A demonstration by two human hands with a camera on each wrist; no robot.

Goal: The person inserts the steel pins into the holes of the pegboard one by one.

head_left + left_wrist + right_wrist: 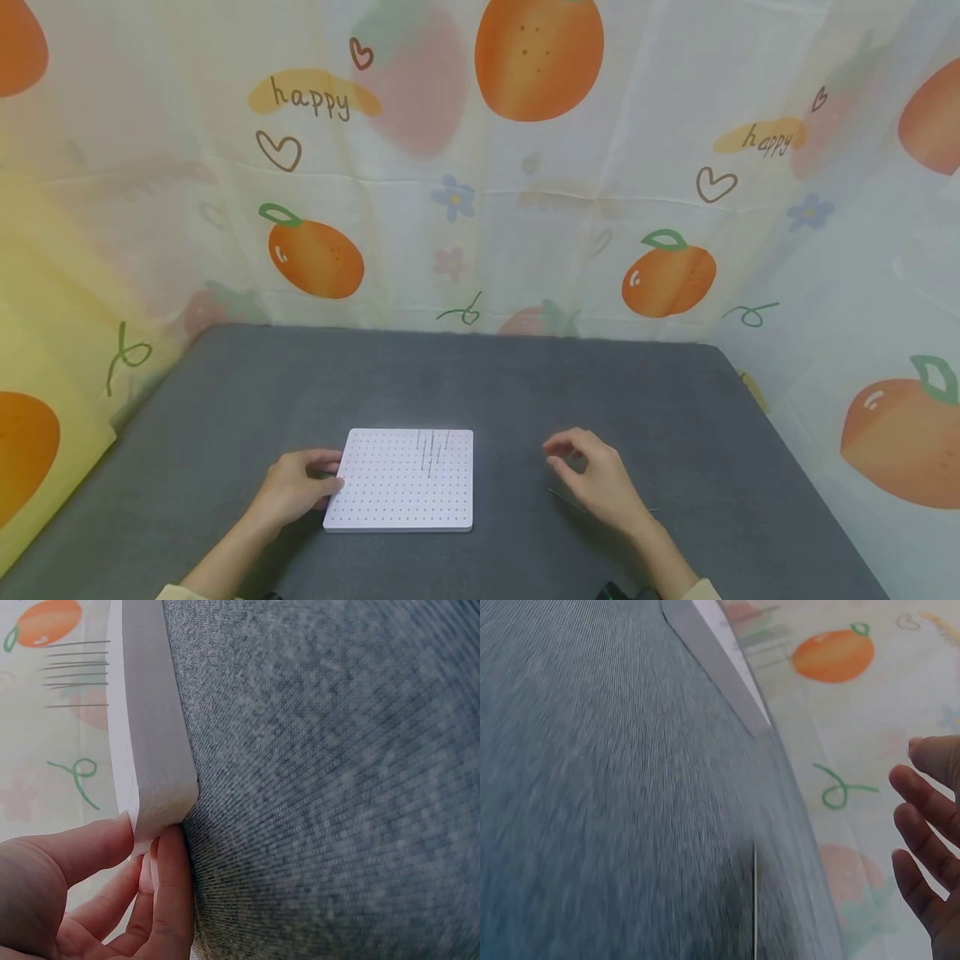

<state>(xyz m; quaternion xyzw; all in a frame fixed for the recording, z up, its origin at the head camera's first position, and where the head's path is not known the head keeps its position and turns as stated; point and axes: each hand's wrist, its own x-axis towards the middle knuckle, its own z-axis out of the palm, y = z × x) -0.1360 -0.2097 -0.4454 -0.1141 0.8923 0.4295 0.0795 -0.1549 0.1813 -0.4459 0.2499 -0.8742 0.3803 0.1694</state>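
Observation:
A white board dotted with rows of small holes lies on the dark table. Several thin dark pins stand up from its top, grouped toward the far right side in the head view. My left hand pinches the board at its left edge, thumb at the top edge and fingers against the side and underside. Right of the board, my right hand hovers over the table with loosely bent fingers, nothing visible between them. Below it lies a thin pin, partly hidden by the hand in the head view.
The dark grey table ends at a curtain printed with oranges, hearts and flowers, which hangs behind it and along both sides. Light sleeve cuffs show at the bottom of the head view.

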